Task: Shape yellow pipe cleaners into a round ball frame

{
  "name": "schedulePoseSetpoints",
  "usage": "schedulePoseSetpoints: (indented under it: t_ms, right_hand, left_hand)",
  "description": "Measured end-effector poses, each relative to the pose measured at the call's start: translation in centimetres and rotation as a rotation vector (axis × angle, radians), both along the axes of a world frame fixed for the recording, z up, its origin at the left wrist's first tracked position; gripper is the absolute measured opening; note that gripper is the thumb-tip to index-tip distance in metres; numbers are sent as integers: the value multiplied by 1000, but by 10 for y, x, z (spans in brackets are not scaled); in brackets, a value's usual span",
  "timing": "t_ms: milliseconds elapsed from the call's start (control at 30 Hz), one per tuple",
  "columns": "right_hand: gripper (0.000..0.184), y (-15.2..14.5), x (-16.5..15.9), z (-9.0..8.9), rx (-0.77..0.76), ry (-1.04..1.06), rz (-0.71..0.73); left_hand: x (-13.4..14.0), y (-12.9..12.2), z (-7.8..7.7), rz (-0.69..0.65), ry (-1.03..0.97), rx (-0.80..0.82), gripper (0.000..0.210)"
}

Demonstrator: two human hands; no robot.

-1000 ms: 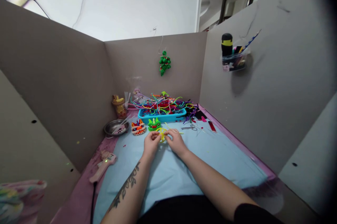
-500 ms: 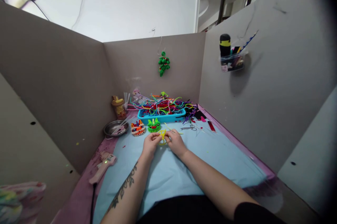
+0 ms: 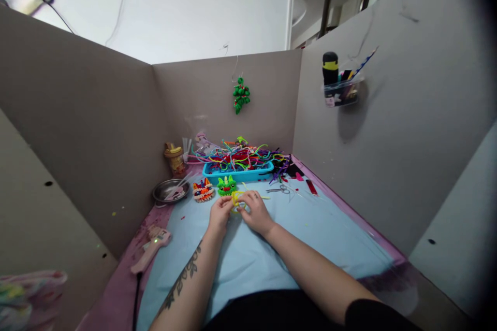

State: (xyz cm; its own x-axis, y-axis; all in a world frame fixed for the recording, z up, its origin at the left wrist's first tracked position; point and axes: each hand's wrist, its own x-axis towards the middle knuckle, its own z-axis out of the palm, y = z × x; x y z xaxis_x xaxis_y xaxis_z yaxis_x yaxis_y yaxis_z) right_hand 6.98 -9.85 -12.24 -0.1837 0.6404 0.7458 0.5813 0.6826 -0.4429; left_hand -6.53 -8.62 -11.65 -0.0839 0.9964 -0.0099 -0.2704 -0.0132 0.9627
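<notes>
Head view looks down at two bare forearms meeting at the middle of the frame over a pale blue mat (image 3: 310, 238) on the counter. Left hand (image 3: 219, 213) is curled, its fingertips pinched on the left side of a small yellow pipe-cleaner piece (image 3: 236, 199). Right hand (image 3: 254, 210) is likewise closed down, fingers bent over the right side of the same piece, so both hands grip it between them just above the mat. The piece sits at frame centre, just below a green figure (image 3: 227, 185) and to the right of an orange figure (image 3: 203, 189).

Behind these, toward the upper middle, a blue tray (image 3: 237, 171) holds a heap of coloured pipe cleaners (image 3: 240, 155). Scissors (image 3: 280, 189) lie right of the hands. A metal bowl (image 3: 169, 190) stands at left, and a pink glue gun (image 3: 151, 248) lies at lower left. A green ornament (image 3: 241, 95) hangs on the back wall; a clear cup (image 3: 341, 90) is fixed to the right wall.

Most of the yellow piece is covered by the fingers, so its shape cannot be made out. The fingertips themselves are too small to tell apart.
</notes>
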Motion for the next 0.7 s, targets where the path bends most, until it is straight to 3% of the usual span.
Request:
schedulePoseSetpoints:
  t_ms: [200, 433, 567, 700]
  right_hand:
    - [14, -2, -4, 1, 21, -33, -36]
    - [16, -1, -5, -2, -30, 13, 54]
    - [11, 6, -5, -5, -88, 190, 74]
    - [9, 19, -2, -10, -242, 467, 10]
  left_hand:
    - [0, -2, 0, -15, 16, 27, 35]
    - [3, -4, 1, 12, 62, 146, 33]
    - [3, -3, -6, 17, 238, 328, 24]
    - [5, -3, -12, -44, 336, 380, 22]
